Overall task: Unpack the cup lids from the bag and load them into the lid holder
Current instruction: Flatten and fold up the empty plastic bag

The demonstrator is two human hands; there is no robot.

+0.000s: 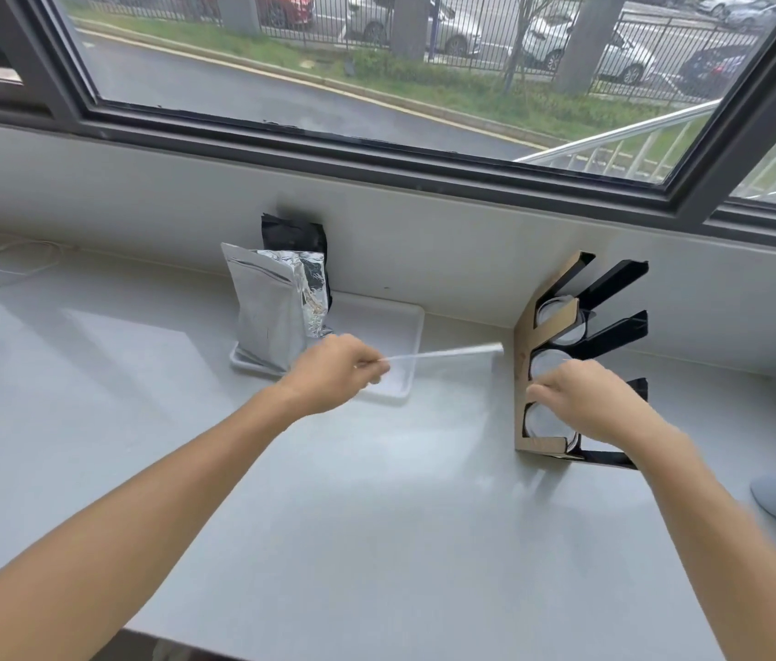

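Both forearms fill the near edge of the view. Fingers of the left hand (336, 374) are pinched on a clear plastic sleeve (443, 354), drawn taut toward the lid holder (526, 322) — likely the emptied lid bag. The right hand (581, 398) is curled at the holder's middle slot, over the clear lids (549, 427); whether a lid is gripped cannot be told. Lids are seen in three slots. The stack is best steadied while the sleeve is drawn off level — a jerk could tip the holder.
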